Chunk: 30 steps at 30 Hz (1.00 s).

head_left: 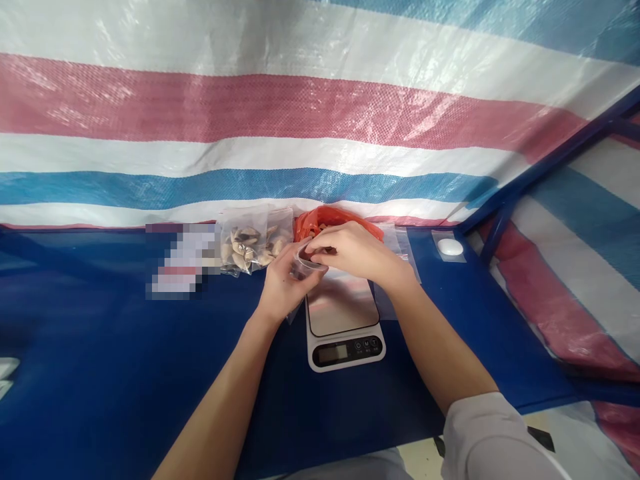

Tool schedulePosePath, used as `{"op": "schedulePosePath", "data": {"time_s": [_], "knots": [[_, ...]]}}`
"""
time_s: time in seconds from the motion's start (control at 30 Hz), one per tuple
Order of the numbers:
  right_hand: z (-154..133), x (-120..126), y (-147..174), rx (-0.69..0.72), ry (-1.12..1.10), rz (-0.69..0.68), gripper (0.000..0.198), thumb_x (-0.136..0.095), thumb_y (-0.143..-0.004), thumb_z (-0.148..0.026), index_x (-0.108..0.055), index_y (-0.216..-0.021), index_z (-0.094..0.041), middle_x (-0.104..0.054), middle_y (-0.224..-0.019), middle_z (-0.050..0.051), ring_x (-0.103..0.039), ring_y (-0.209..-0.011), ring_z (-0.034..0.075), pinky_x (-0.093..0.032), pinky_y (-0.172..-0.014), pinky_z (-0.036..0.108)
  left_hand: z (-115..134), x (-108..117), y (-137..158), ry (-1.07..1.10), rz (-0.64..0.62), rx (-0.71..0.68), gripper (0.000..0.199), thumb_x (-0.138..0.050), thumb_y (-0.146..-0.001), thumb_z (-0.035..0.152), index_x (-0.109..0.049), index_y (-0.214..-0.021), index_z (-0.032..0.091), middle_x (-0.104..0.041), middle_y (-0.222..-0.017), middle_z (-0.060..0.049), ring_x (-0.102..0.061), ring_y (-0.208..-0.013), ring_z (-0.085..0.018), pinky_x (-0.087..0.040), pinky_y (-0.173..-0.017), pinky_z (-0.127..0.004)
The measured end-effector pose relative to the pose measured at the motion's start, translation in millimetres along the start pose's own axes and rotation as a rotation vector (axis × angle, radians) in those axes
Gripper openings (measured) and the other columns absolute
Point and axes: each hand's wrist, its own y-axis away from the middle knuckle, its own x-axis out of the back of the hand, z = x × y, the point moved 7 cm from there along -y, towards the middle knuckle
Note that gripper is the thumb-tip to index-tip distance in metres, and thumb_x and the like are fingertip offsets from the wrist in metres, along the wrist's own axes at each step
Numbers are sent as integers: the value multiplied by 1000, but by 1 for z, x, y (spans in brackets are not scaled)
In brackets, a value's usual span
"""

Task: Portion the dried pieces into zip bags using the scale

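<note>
My left hand (283, 283) is closed around a small clear plastic bag (306, 265), its mouth held wide. At that mouth, the curled fingers of my right hand (345, 248) reach inside; whatever they pinch is hidden. Both hands are above the back part of a white kitchen scale (345, 310) with a shiny plate and a dark display. Right behind them sits an open red plastic bag (320, 217), its contents mostly covered by my right hand. Clear zip bags (245, 243) filled with pale brown dried pieces lie to the left of my hands.
More clear bags (403, 243) lie flat right of the red bag. A white oval object (450, 247) rests on a clear packet farther right. The blue table (125, 373) meets a striped tarp (250, 107) at the back; a blue metal frame (545, 153) rises at right.
</note>
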Motion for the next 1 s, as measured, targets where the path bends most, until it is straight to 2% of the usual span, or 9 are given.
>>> {"op": "schedulePosePath", "data": {"time_s": [0.1,0.17,0.27,0.37,0.47,0.6,0.8,1.0], "knots": [[-2,6,3,94,-92,18,24,-62,-93,-15,-80,-97,-30,-78,-98,-3,-70,-88,15,-50,-81,26,-3,0,1,14,7,12,48,-77,-81,38,-68,-124,19,-72,-121,-11,-70,-110,-28,-56,-100,-42],[3,12,5,101,-132,46,23,-63,-93,-15,-80,-100,-28,-79,-100,-3,-71,-89,15,-51,-83,27,-5,1,1,18,19,17,48,-77,-81,39,-68,-125,20,-72,-121,-11,-71,-109,-28,-56,-100,-43],[18,22,8,68,-165,103,21,-64,-93,-18,-80,-105,-25,-79,-107,0,-72,-94,18,-53,-89,31,-6,5,1,4,48,22,45,-77,-82,41,-69,-122,21,-74,-119,-10,-71,-107,-28,-57,-99,-44],[43,24,8,-21,-137,138,21,-66,-91,-17,-80,-106,-23,-79,-110,3,-73,-98,20,-53,-93,33,-4,11,0,-7,84,10,43,-77,-83,41,-69,-121,23,-75,-115,-9,-72,-107,-27,-57,-99,-44],[63,12,5,-96,-23,80,23,-66,-90,-15,-80,-105,-24,-79,-109,4,-73,-97,21,-53,-93,34,-3,13,-1,-15,97,-3,39,-76,-83,41,-70,-117,23,-76,-111,-8,-71,-109,-28,-57,-99,-44],[76,-10,0,-189,142,-28,24,-63,-90,-15,-80,-104,-23,-79,-108,6,-72,-99,24,-53,-88,35,-3,13,-1,-20,96,4,38,-76,-84,43,-71,-115,23,-75,-111,-8,-70,-110,-29,-58,-97,-44],[71,-26,-3,-266,324,-97,23,-65,-92,-25,-77,-111,-21,-77,-114,11,-71,-105,29,-53,-83,36,-5,10,-2,-16,87,0,37,-76,-83,43,-71,-114,22,-75,-112,-8,-68,-116,-29,-56,-102,-45],[70,-32,-5,-310,380,-82,29,-65,-93,-33,-76,-117,-21,-77,-109,14,-71,-101,31,-53,-79,38,-5,8,-2,-31,72,15,36,-77,-82,43,-72,-112,22,-74,-114,-9,-69,-111,-29,-56,-101,-45]]}}
